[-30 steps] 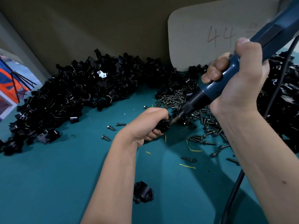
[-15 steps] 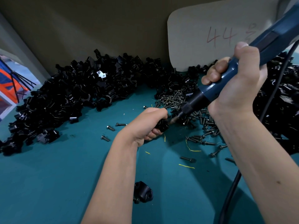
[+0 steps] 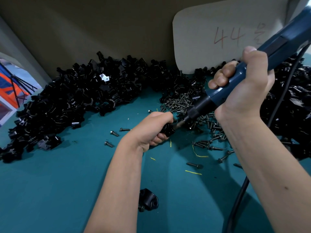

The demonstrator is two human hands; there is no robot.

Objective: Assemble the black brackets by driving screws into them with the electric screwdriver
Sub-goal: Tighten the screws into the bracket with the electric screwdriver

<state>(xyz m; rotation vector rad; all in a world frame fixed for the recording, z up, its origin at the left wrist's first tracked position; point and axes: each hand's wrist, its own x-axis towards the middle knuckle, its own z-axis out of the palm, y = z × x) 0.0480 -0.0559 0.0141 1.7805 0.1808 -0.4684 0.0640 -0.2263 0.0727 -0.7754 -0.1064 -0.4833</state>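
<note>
slanting down-left, the electric screwdriver [image 3: 239, 81] in the right hand's [image 3: 244, 91] closed grip meets the left-hand-clutched [image 3: 151, 130] bracket [image 3: 167, 130].

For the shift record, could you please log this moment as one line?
left hand holds bracket | right hand holds screwdriver | bit at bracket

One screwdriver [image 3: 262, 68], countless brackets [image 3: 70, 101], perhaps fifty-odd screws [image 3: 181, 101].

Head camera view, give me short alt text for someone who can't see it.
A left hand grips a black bracket while a right hand holds a blue electric screwdriver with its tip against it. Loose screws and heaps of black brackets lie on a teal table.
</note>
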